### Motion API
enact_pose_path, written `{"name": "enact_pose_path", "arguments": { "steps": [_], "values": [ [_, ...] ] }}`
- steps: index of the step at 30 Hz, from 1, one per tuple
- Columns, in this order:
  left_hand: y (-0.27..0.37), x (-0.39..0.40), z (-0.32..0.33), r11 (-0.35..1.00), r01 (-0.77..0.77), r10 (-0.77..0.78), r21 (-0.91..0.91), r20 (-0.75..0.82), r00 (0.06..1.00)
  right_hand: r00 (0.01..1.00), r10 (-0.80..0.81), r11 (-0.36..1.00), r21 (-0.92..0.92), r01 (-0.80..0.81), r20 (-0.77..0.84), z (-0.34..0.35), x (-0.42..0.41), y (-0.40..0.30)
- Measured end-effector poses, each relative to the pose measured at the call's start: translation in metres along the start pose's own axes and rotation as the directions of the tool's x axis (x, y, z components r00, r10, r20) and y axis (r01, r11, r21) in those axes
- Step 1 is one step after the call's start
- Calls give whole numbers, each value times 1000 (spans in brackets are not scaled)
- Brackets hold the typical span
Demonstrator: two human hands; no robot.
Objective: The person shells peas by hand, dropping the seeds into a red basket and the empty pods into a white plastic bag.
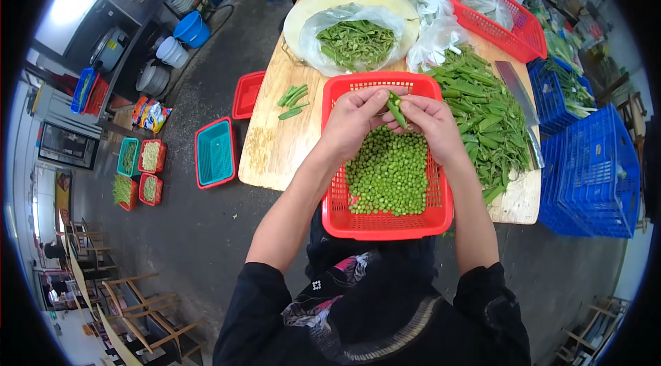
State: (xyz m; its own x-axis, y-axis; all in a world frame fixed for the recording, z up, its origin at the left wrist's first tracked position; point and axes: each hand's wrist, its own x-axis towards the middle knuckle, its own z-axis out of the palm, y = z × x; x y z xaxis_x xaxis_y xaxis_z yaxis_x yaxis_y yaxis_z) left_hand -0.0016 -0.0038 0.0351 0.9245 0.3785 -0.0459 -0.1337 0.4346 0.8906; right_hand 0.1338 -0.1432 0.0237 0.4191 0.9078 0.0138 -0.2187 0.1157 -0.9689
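Between my fingertips is a green pea pod (396, 110), split along part of its length. My left hand (359, 113) grips it from one side and my right hand (427, 120) from the other. Both hands are over the far half of a red plastic basket (387, 233) at the near edge of the wooden table. Shelled green peas (388, 177) cover much of the basket's bottom. To the right of my right hand lies a large heap of unshelled pea pods (485, 118). Beyond the basket, a clear plastic bag (312, 38) stands open with empty-looking pods (356, 43) inside.
A cleaver (518, 92) lies along the right edge of the wooden table (273, 144). Several green pods (293, 100) rest at left. A round pale board (299, 12) and a red basket (526, 38) are at the back. Blue crates (594, 175) stand right; a lined basket (215, 153) is left.
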Motion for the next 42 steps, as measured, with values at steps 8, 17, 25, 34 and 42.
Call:
{"name": "enact_pose_path", "arguments": {
  "steps": [8, 17, 25, 34, 42],
  "values": [
    [-13, 3, -7, 985, -58, 73, 163, -89, 993, 985, -62, 979, -202, 29, -160, 12, 3, 13],
    [-23, 5, -9, 919, -168, 232, 356, -148, 961, 985, -97, 938, -345, 41, -146, -1, 13, 32],
    [-13, 4, -8, 848, -48, 165, 528, -176, 970, 955, -236, 886, -445, 134, -182, 3, 11, 24],
    [-14, 8, -16, 983, -2, 45, 183, -234, 971, 969, -142, 942, -330, 69, -202, 13, 11, 17],
    [-19, 11, -9, 931, -101, 194, 351, -242, 951, 939, -261, 845, -523, 109, -226, 2, 14, 31]
  ]
}}
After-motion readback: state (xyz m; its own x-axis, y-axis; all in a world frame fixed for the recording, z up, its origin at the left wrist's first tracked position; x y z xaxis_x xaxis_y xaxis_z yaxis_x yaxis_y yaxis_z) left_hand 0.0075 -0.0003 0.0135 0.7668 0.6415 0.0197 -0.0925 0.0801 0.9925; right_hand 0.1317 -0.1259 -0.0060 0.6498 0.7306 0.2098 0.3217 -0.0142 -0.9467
